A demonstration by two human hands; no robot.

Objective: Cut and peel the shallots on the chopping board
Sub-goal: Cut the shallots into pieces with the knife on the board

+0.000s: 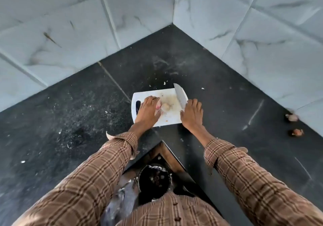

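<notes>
**Shallot steadied, knife poised**

On a black corner counter under marble tiles, a white chopping board (167,92) holds a shallot (165,106). The left hand (148,111) pins it; the right hand (192,114) grips a knife (180,96), blade just right of it. Cutting seems next: bring the blade across, clear of fingers.
</notes>
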